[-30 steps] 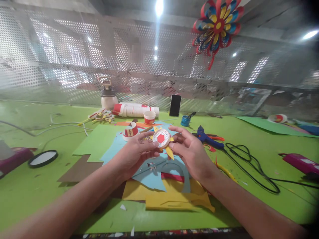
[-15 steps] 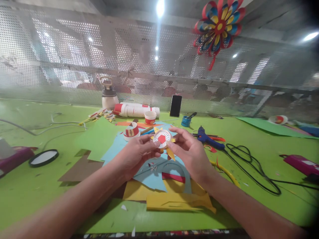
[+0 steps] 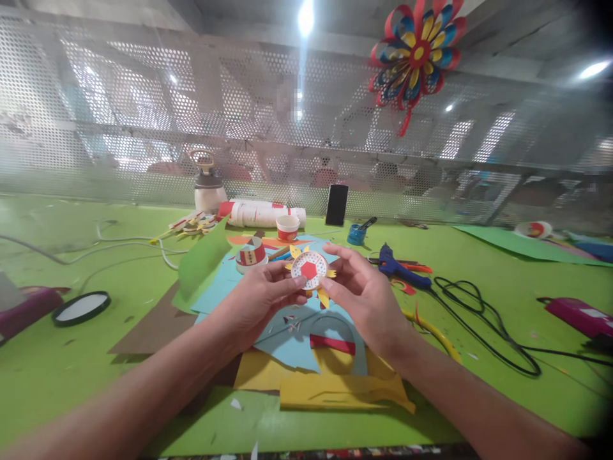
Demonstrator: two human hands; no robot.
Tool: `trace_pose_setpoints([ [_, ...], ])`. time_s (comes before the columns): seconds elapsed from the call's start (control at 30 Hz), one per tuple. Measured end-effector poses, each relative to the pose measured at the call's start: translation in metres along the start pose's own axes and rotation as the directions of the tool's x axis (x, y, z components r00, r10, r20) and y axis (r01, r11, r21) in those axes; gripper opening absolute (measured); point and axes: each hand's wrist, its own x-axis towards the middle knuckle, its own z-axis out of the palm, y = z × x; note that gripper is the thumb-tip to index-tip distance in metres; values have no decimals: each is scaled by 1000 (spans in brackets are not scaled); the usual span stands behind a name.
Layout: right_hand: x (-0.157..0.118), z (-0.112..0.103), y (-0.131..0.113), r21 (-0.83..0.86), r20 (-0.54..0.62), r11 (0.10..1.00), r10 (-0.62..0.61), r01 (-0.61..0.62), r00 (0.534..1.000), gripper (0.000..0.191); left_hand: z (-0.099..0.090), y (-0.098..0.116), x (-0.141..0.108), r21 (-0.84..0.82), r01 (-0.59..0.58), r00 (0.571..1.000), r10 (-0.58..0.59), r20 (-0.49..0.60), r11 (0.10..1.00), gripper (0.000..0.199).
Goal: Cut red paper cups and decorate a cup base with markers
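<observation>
Both hands hold up a small paper turtle (image 3: 310, 263), a round white disc with blue dots, a red hexagon in the middle and yellow paper pieces sticking out around its rim. My left hand (image 3: 268, 287) is closed on its left edge, thumb on the disc's face. On the other side, my right hand (image 3: 361, 291) pinches the lower right edge between thumb and fingers. Beneath the hands lies a light blue paper sheet (image 3: 287, 345) with small white scraps on it. Folded yellow paper (image 3: 335, 391) rests nearer the table's front edge.
A blue glue gun (image 3: 400, 268) with a looping black cable lies to the right. Behind the hands stand a cut paper cup (image 3: 252, 253), a red-and-white cup (image 3: 287, 227) and a phone (image 3: 337, 204). A green sheet (image 3: 204, 268) curls up at left, above brown card (image 3: 148, 322).
The green sheet on the left has lifted and curled up to the right, uncovering more of the brown card. The paper turtle stays in both hands, nearly in place.
</observation>
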Motion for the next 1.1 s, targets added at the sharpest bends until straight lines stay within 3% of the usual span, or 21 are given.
trace_pose_setpoints([
  [0.23, 1, -1, -1, 127, 29, 989, 67, -71, 997, 44, -5, -1, 0, 24, 46, 999, -47, 27, 999, 21],
  [0.47, 8, -7, 4, 319, 108, 921, 198, -223, 974, 36, -8, 0, 4, -8, 92, 995, -92, -42, 996, 11],
  [0.77, 8, -7, 4, 221, 49, 960, 165, -172, 985, 41, -8, 3, 5, 7, 113, 989, -111, -101, 994, 10],
  [1.1, 0, -1, -4, 201, 113, 945, 239, -258, 964, 74, -8, 5, 6, 14, 86, 989, -84, -120, 996, 10],
])
